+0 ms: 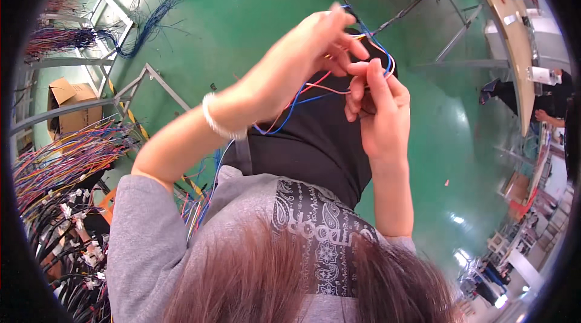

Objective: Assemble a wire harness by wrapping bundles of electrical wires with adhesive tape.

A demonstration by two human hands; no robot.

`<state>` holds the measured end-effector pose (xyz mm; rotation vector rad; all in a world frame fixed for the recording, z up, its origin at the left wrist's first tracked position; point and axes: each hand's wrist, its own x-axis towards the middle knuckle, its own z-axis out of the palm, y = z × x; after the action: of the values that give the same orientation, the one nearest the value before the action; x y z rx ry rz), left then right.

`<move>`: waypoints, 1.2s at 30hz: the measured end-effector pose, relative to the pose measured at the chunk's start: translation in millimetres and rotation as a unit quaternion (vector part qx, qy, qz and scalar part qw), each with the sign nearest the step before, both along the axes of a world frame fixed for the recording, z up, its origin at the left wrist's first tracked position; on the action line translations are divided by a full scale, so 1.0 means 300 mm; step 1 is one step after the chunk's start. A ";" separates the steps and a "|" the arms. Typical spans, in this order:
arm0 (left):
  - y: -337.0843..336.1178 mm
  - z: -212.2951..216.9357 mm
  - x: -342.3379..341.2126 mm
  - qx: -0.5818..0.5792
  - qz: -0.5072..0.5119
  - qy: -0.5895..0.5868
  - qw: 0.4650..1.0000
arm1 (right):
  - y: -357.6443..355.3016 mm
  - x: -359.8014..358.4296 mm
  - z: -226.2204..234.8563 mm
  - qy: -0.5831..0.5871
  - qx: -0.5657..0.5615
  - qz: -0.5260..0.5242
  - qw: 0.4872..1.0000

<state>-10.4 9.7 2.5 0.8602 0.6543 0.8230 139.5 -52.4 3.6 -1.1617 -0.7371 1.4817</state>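
My left hand (308, 51) is raised in front of me, its fingers pinched on a small bunch of thin red, blue and pink wires (315, 90). My right hand (378, 105) is just to the right of it, fingers curled around the same wires where they loop over near the fingertips. The wires hang in a slack curve below both hands, over my black trousers (315, 141). A white bead bracelet (218, 120) sits on my left wrist. My hair and grey top fill the bottom of the view.
Bundles of coloured wires (60, 159) hang on a rack at the left, with white connectors (78, 214) below. A cardboard box (69, 105) and metal frames (115, 32) stand on the green floor (242, 2). A long workbench (514, 39) runs at the right, with another person (554, 111) beside it.
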 end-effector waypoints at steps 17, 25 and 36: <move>0.175 -0.022 -0.104 0.023 -0.044 -0.117 0.992 | 0.156 0.022 -0.039 0.260 0.053 0.132 0.955; 0.299 0.082 -0.042 -0.111 -0.057 -0.143 0.982 | 0.196 -0.162 -0.167 -0.023 0.106 -0.026 0.994; 0.406 0.047 -0.091 -0.349 0.073 -0.336 0.872 | 0.270 -0.084 -0.020 -0.197 0.180 0.076 0.961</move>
<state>-37.7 131.5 16.4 -0.1543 0.3412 0.8659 114.2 28.5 -2.4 -1.1445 -1.3367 1.1795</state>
